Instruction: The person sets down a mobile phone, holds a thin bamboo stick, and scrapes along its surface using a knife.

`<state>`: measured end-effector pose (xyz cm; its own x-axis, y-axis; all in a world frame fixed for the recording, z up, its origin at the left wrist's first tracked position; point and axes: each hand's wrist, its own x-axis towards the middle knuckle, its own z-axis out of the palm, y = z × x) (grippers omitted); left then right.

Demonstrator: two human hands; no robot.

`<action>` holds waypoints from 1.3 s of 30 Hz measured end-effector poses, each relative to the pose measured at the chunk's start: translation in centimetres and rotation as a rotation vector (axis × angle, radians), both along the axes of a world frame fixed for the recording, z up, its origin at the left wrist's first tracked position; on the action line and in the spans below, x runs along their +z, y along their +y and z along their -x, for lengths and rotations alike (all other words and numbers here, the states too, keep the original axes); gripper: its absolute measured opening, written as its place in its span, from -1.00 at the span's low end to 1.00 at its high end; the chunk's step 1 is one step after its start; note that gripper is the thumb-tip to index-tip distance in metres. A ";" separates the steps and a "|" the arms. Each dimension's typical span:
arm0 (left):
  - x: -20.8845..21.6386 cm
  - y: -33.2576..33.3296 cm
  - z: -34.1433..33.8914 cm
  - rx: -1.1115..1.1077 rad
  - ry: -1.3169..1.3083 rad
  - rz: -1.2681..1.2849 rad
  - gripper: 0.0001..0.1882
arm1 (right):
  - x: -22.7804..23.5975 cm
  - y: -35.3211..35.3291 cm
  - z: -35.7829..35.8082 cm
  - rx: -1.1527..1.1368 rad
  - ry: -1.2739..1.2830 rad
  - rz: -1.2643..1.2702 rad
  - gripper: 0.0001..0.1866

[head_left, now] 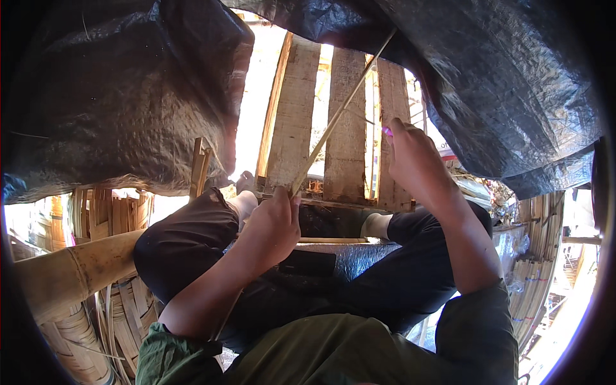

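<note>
A black plastic tarp [128, 83] hangs overhead and fills most of the upper view, with a pallet of wooden slats [346, 128] standing upright in the bright gap beneath it. To the left lies a thick bamboo pole [70, 273], with woven bamboo baskets [77, 340] stacked below it.

The person sits cross-legged in dark trousers, both forearms coming up from green sleeves at the lower edge. The left forearm rises at a slant toward the middle, and the left hand [273, 224] is curled in a closed fist around the lower end of a thin bamboo strip [340, 112], thumb uppermost. The strip runs diagonally up and to the right from that fist, across the slats, to the tarp's edge. The right arm reaches further forward and higher; the right hand [414, 157] is raised with its back to the camera, fingers bent, near the strip but apart from it. Whether it grips anything cannot be told, though a small purple tip shows at its index finger.
</note>
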<state>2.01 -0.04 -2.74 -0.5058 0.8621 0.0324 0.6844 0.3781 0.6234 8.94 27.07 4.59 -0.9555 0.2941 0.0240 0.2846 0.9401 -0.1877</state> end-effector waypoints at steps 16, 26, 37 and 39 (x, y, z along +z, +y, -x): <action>1.5 0.1 -1.3 0.082 -0.031 0.091 -0.69 | -2.0 -6.8 1.7 -0.040 -0.045 0.358 -0.47; 1.7 0.0 -1.0 0.140 -0.142 0.155 -0.73 | -5.5 -8.1 1.4 0.150 0.088 0.064 -0.56; 1.3 0.3 -1.4 0.197 -0.224 0.113 -0.82 | -6.4 -7.4 2.1 0.086 0.177 -0.037 -0.60; 1.4 0.3 -1.4 0.179 -0.240 0.119 -0.82 | -5.9 -7.1 2.0 0.208 0.224 -0.003 -0.61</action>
